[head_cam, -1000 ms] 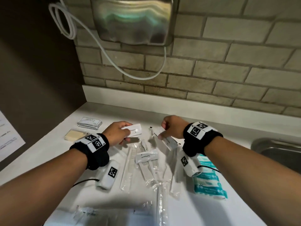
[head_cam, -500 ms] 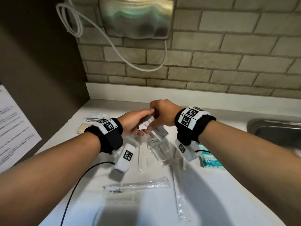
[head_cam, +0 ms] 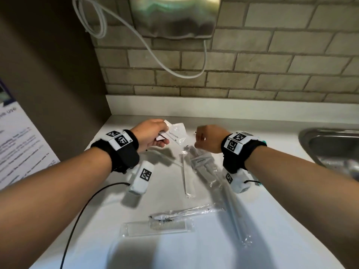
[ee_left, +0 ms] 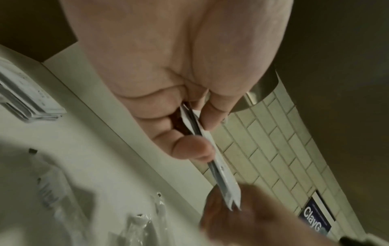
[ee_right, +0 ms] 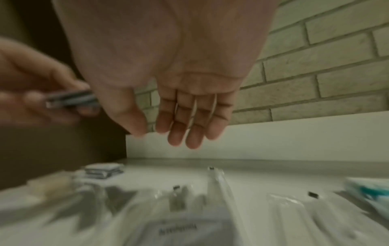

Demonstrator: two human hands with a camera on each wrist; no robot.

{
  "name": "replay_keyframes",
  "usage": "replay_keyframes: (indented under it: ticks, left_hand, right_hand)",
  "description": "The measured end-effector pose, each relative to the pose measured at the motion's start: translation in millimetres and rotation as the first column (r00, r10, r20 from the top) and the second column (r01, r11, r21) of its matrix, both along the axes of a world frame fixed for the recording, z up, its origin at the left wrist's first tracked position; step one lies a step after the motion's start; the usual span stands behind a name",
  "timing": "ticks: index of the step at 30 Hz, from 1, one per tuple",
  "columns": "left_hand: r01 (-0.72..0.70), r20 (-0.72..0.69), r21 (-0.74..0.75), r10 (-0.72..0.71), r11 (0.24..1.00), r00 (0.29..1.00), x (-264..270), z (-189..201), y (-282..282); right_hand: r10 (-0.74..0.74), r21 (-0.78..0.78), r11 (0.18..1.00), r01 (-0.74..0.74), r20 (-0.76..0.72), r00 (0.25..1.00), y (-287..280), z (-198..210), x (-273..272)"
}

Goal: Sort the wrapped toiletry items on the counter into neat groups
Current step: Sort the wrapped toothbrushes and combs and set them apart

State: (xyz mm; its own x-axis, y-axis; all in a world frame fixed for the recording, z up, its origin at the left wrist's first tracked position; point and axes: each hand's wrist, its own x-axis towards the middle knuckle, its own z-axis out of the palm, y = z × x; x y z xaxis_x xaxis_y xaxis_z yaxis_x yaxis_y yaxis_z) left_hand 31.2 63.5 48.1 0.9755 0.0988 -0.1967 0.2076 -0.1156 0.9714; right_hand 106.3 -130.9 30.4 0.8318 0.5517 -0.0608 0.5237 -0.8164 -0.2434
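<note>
My left hand (head_cam: 162, 135) hovers over the back of the white counter (head_cam: 272, 220) and pinches a few flat white sachets (head_cam: 175, 133) between thumb and fingers; the left wrist view shows them edge-on (ee_left: 210, 149). My right hand (head_cam: 198, 139) hangs just right of them, its fingers (ee_right: 189, 129) straight and loose, holding nothing. Below the hands lie clear-wrapped items: a toothpaste packet (head_cam: 202, 162), a thin wrapped stick (head_cam: 186, 177), a long toothbrush (head_cam: 233, 208), a wrapped comb (head_cam: 161, 228) and another wrapped piece (head_cam: 186, 211).
A stack of sachets (ee_right: 103, 169) and a pale soap bar (ee_right: 50, 184) sit at the back left. A teal-printed pack (ee_right: 370, 188) lies to the right, near the steel sink (head_cam: 330, 144). A hand dryer (head_cam: 174, 16) and its cord (head_cam: 186, 74) hang on the brick wall.
The hands met half a second ago over the sachets. The right hand has since let go and drawn away to the right; the left hand keeps the sachets.
</note>
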Motion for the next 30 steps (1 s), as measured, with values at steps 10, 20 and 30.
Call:
replay_keyframes:
  ticks: [10, 20, 30]
  left_hand:
    - [0.011, 0.044, -0.005, -0.01, 1.0, 0.999, 8, -5, 19]
    - [-0.031, -0.044, 0.106, 0.036, 0.994, 0.998, 9, -21, 18]
    - [0.012, -0.044, -0.01, -0.012, 1.0, 0.999, -3, -18, 13]
  right_hand:
    - [0.004, -0.299, 0.954, -0.034, -0.099, 0.995, 7, -49, -2]
    - [-0.158, 0.04, 0.986, 0.164, -0.114, 0.981, 12, -1, 4]
    - [0.048, 0.654, 0.671, 0.349, -0.508, 0.86, 57, 9, -36]
